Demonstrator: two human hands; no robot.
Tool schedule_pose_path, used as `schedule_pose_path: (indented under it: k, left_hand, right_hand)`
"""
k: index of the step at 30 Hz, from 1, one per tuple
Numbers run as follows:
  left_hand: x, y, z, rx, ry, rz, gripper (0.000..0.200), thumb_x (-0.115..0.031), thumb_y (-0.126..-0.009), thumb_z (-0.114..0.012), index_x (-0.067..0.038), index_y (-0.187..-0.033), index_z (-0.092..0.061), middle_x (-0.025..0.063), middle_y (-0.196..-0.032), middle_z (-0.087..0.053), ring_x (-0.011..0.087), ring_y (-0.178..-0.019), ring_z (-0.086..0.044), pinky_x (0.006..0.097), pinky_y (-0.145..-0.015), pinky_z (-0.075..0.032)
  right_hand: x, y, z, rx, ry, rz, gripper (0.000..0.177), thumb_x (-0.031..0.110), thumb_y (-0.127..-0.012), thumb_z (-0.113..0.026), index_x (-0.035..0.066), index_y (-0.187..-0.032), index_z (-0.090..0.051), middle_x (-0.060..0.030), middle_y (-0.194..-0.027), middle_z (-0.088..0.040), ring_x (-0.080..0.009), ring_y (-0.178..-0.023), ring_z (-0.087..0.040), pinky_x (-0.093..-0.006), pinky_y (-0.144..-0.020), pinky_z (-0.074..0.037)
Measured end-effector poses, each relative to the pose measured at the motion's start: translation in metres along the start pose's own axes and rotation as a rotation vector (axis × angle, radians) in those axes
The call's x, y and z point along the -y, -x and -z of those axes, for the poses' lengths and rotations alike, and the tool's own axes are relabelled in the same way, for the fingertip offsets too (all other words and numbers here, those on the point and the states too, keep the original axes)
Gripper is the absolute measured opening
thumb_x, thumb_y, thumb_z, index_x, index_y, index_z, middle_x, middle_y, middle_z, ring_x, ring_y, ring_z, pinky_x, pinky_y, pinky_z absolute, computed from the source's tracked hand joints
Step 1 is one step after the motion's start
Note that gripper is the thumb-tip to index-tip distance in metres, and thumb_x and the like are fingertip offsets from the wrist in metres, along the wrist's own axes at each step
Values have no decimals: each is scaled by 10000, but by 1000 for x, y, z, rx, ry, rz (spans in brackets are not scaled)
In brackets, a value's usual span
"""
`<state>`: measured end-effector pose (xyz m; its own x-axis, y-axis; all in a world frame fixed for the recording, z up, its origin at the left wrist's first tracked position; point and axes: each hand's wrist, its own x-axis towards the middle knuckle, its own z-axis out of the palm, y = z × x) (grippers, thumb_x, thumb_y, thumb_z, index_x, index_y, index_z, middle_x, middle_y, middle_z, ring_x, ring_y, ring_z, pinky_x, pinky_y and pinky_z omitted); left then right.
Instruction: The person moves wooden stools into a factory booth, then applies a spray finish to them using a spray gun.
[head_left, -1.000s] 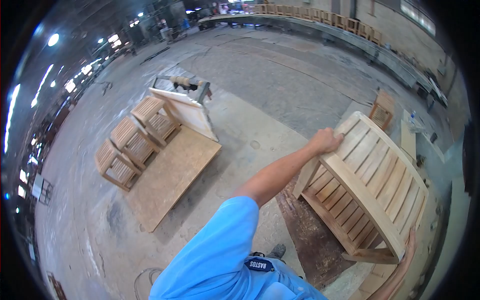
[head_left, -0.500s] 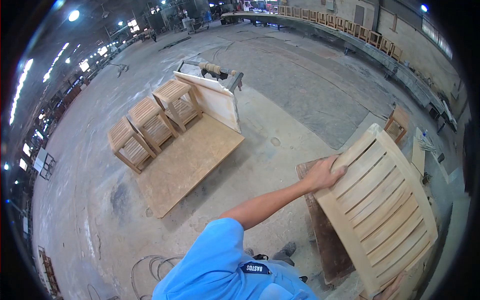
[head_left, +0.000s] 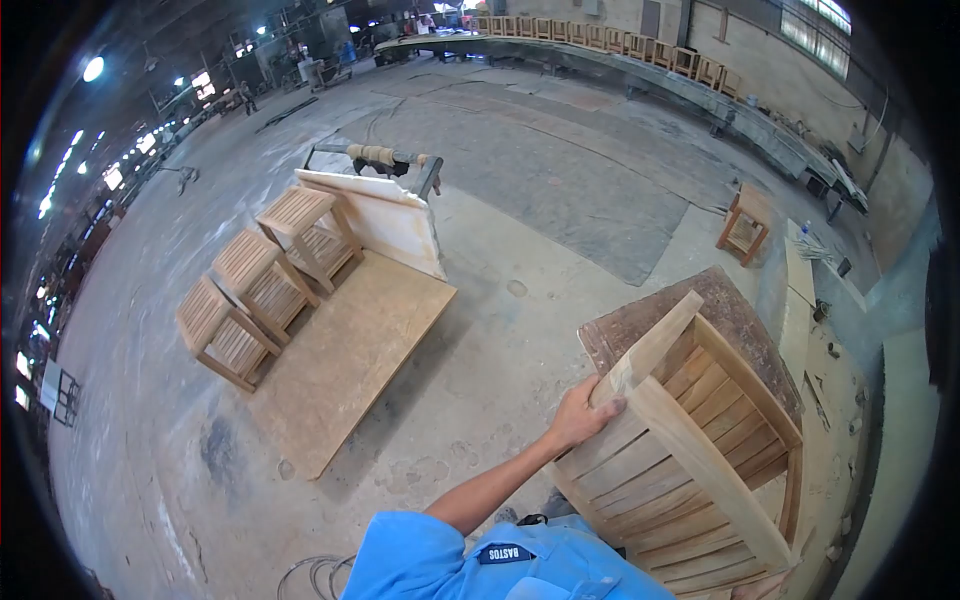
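Stool tilted by the brown surface, my left hand clenched on a frame corner.
Right hand at lower corner, grip unclear. Likely stiff, moderately heavy; take solid frame, not slats.

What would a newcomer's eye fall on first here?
The big slatted piece at lower right, tilted, with the left hand gripping it. Next, three stools lined up on a board, left of centre. Far back, small wooden frames line a long bench.
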<state>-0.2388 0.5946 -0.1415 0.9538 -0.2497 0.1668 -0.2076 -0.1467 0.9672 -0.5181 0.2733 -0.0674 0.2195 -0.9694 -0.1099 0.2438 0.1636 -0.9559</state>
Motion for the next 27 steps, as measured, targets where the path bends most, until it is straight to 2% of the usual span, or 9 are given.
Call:
schedule_pose_path:
  k: [5,8,10,12,13,19,20,24,27]
  left_hand:
    - [6,-12,0,-7,67,52,473,-469,-910,-514,2,-889,-550,64,-737,-514,141,-734,-488,351,-655,-434]
    - [14,-28,9,-51,133,96,543,-524,-943,-461,-5,-899,-611,72,-739,-594,143,-723,-529,337,-652,-442]
    - [10,-32,17,-120,187,129,538,-483,-981,-401,-1,-869,-610,31,-725,-570,116,-707,-494,315,-634,-425]
    - [1,-36,28,-167,241,162,575,-448,-1016,-318,13,-833,-609,6,-726,-567,106,-688,-483,296,-636,-418]
    - [-2,-39,33,-222,238,148,581,-453,-1016,-317,16,-836,-610,10,-727,-570,106,-690,-485,298,-638,-420]
    - [-1,-69,76,-425,273,91,617,-470,-1013,-294,39,-916,-628,33,-777,-599,112,-708,-495,308,-653,-421]
    - [18,-76,91,-358,321,199,643,-482,-1011,-269,62,-970,-610,93,-838,-624,157,-761,-518,344,-721,-427]
    - [66,-115,140,-486,204,117,631,-454,-1011,-260,94,-997,-573,204,-892,-633,256,-847,-542,414,-816,-408]
    - [83,-149,193,-543,202,132,604,-428,-1010,-265,92,-1009,-574,199,-918,-639,238,-879,-546,402,-823,-412]
  right_hand:
    - [-5,4,0,-33,-54,-6,803,593,-923,-419,14,-1455,-256,-172,-1439,-362,-308,-1301,-391,-415,-1084,-338]
    - [-4,-4,-2,-47,-100,-44,809,602,-924,-407,18,-1460,-245,-172,-1448,-350,-312,-1312,-380,-421,-1092,-331]
    - [-6,-7,-4,-75,-127,-70,814,607,-924,-399,20,-1464,-237,-172,-1454,-343,-314,-1319,-372,-425,-1097,-327]
    - [-10,0,-33,-213,-8,75,813,629,-929,-335,55,-1483,-181,-167,-1495,-260,-321,-1362,-305,-455,-1127,-276]
    - [-11,0,-52,-272,48,150,812,640,-931,-303,72,-1492,-152,-165,-1515,-219,-325,-1383,-271,-470,-1142,-251]
    - [-44,-25,-110,2,-46,77,781,629,-940,-305,109,-1502,-154,-123,-1544,-176,-310,-1400,-232,-462,-1148,-218]
    - [-46,-20,-131,14,-33,81,777,624,-943,-308,107,-1502,-156,-126,-1543,-176,-309,-1399,-235,-462,-1145,-221]
    - [-80,-21,-209,103,-22,71,773,614,-948,-307,95,-1502,-161,-141,-1539,-181,-309,-1400,-234,-459,-1142,-224]
    - [-93,23,-295,47,48,104,785,615,-948,-305,74,-1499,-166,-155,-1532,-197,-313,-1401,-233,-455,-1144,-220]
